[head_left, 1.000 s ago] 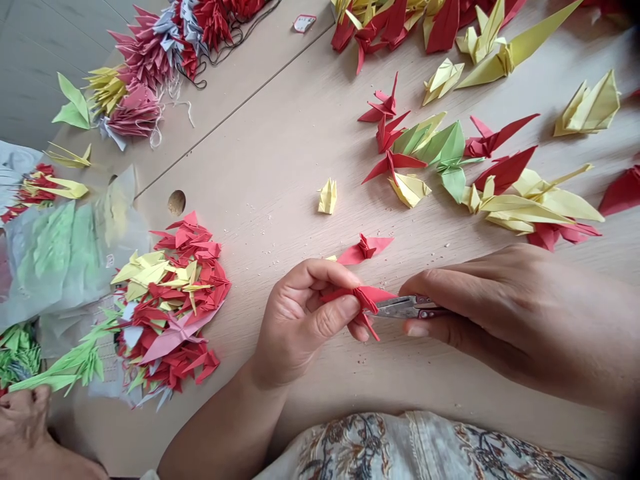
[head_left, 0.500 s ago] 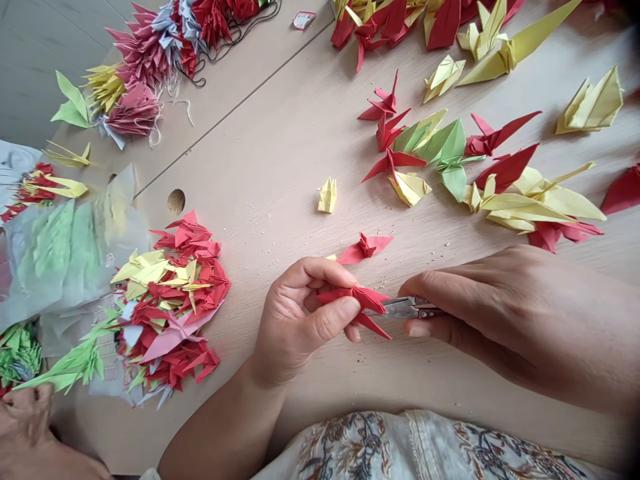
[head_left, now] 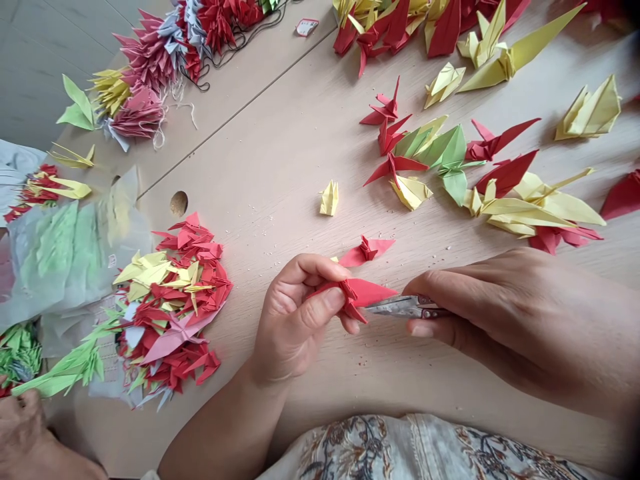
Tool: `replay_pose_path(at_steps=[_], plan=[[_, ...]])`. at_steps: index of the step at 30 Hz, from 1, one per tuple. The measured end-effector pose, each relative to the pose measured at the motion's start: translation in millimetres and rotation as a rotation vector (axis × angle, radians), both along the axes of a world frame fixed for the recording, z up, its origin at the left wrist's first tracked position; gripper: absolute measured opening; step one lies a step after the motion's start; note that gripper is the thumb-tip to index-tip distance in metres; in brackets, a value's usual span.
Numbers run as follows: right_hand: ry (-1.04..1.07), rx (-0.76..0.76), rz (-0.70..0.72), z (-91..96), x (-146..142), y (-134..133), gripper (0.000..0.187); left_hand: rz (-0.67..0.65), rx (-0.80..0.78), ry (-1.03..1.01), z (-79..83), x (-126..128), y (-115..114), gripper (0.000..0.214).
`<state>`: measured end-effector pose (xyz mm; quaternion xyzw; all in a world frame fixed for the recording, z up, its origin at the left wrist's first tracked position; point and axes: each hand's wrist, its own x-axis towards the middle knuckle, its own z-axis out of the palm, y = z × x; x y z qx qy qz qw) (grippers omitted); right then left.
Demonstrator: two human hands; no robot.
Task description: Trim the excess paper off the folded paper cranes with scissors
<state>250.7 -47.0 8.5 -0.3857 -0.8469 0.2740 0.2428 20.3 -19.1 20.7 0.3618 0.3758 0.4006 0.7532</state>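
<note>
Between the thumb and fingers of my left hand [head_left: 295, 317] is a red paper crane [head_left: 371, 292], one pointed wing spread toward the right. My right hand [head_left: 493, 320] pinches small metal pliers [head_left: 400, 307] with narrow pointed jaws; my fingers cover most of the handle. The jaw tips lie close beside the crane, below its wing; whether they touch the paper I cannot tell. Just beyond my left fingers, a second red crane [head_left: 366, 251] lies on the table. Farther up stands a small folded yellow crane [head_left: 329, 198].
At left is a heap of mostly red and yellow cranes [head_left: 185, 300], beside a translucent plastic bag [head_left: 60, 253]. Loose cranes [head_left: 450, 150] spread across the right. Strung cranes [head_left: 150, 60] lie at upper left. Another person's hand [head_left: 30, 427] rests at lower left. The table has a round hole [head_left: 179, 203].
The red crane has turned in my left hand, so one wing now lies spread out. The pliers' tips, earlier against the crane's folded points, now sit below the wing.
</note>
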Motion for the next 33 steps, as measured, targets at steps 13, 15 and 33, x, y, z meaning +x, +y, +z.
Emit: replay_pose_path(at_steps=[13,15,33], plan=[[-0.019,-0.033,-0.039,-2.3,-0.5,-3.0,0.031,-0.073,0.108,0.002,-2.9,-2.6,-6.2,0.017],[-0.033,-0.036,-0.046,-3.3,-0.2,-3.9,0.033,-0.066,0.137,0.034,-2.7,-1.8,-5.0,0.014],[-0.056,-0.018,-0.063,-4.0,-0.3,-4.1,0.034,-0.056,0.166,0.099,-7.4,-6.0,-7.4,0.015]])
